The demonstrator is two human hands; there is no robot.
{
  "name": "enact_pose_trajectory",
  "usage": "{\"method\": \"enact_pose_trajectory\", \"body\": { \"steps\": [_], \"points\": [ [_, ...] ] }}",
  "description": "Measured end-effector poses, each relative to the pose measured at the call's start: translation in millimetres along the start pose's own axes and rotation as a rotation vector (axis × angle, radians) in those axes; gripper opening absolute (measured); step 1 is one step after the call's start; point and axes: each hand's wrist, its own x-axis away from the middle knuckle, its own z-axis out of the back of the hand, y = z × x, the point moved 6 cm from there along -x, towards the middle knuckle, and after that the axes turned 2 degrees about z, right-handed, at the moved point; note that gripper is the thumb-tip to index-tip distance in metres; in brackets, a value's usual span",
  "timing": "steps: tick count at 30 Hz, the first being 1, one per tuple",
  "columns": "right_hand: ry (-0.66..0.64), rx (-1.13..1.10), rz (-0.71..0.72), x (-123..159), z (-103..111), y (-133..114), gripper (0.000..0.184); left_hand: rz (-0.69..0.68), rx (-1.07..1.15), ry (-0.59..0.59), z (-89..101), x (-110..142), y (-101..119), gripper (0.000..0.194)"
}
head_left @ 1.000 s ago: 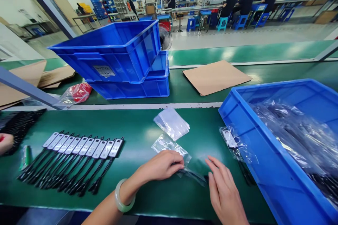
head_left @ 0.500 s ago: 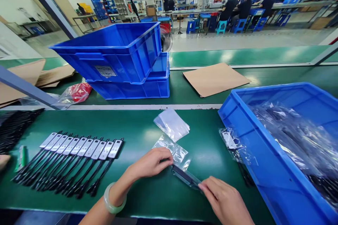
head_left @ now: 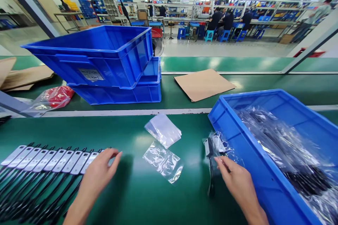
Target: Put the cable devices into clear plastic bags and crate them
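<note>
Over the right end of a row of silver-faced adapters (head_left: 59,160) with black cables is my left hand (head_left: 99,172). Its thumb and forefinger are apart; the other fingers are hidden, so contact with the last adapter cannot be seen. My right hand (head_left: 236,177) pinches the clear plastic of a bagged adapter (head_left: 209,149), whose black cable hangs toward me. Another bagged adapter (head_left: 220,144) lies right beside it, against the blue bin. Between my hands a clear plastic bag (head_left: 163,161) lies flat, touching a small stack of bags (head_left: 165,130).
On the right stands a large blue bin (head_left: 245,144) holding many bagged cables (head_left: 280,144). Two stacked blue crates (head_left: 116,66) stand at the back left, near a red item in plastic (head_left: 56,96). A cardboard sheet (head_left: 204,84) lies behind the white rail (head_left: 126,112).
My left hand has let go of the bagged adapter and moved left to the row. My right hand has carried it right, beside the other bagged one. The view has shifted.
</note>
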Motion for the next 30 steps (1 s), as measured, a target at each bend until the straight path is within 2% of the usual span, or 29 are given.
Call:
{"method": "enact_pose_trajectory", "body": {
  "steps": [2,4,7,9,12,14,17,19,21,23,25,26,27,29,30],
  "points": [
    [0.001,0.148,-0.062,-4.6,-5.2,24.9,0.044,0.179,-0.05,-0.024,2.2,18.2,-35.2,0.041],
    [0.09,0.266,-0.075,-6.3,-0.8,35.7,0.049,0.34,-0.094,-0.062,1.1,38.4,-64.8,0.045],
    [0.288,0.341,0.016,-6.7,8.6,17.7,0.053,0.471,-0.215,-0.057,0.8,63.4,-92.7,0.058],
    [0.268,0.34,0.151,-9.0,-1.2,-6.7,0.047,0.476,-0.312,-0.057,0.6,73.9,-99.9,0.063],
    [0.109,0.367,0.334,-9.8,-33.3,-30.7,0.039,0.447,-0.429,-0.114,0.3,82.9,-100.0,0.054],
    [0.069,0.418,0.359,-7.8,-50.6,-27.0,0.043,0.443,-0.466,-0.154,2.4,86.6,-97.1,0.041],
    [0.074,0.405,0.32,-5.4,-62.2,-6.9,0.054,0.468,-0.396,-0.198,5.4,90.6,-89.8,0.027],
    [0.067,0.277,0.289,-2.3,-62.2,-2.6,0.059,0.493,-0.228,-0.216,2.3,92.8,-79.4,0.026],
    [-0.022,0.033,0.244,4.8,-63.5,-15.8,0.059,0.494,0.001,-0.209,-5.6,93.3,-59.6,0.028],
    [-0.25,-0.29,0.149,17.0,-75.6,-47.3,0.053,0.463,0.212,-0.174,-16.6,92.4,-29.9,0.032],
    [-0.616,-0.62,0.004,36.2,-100.8,-92.2,0.051,0.414,0.352,-0.138,-29.7,92.8,5.4,0.033],
    [-0.747,-0.774,-0.074,44.6,-111.9,-115.0,0.052,0.37,0.394,-0.135,-37.1,94.0,24.2,0.032],
    [-0.818,-0.928,-0.141,49.7,-120.6,-135.2,0.054,0.308,0.419,-0.144,-44.7,95.9,43.1,0.031],
    [-0.817,-1.168,-0.251,50.4,-131.9,-159.6,0.053,0.129,0.43,-0.191,-58.8,102.2,78.4,0.026],
    [-0.787,-1.254,-0.295,48.4,-134.3,-163.4,0.052,0.026,0.426,-0.214,-64.3,106.3,93.1,0.021]
  ]
}}
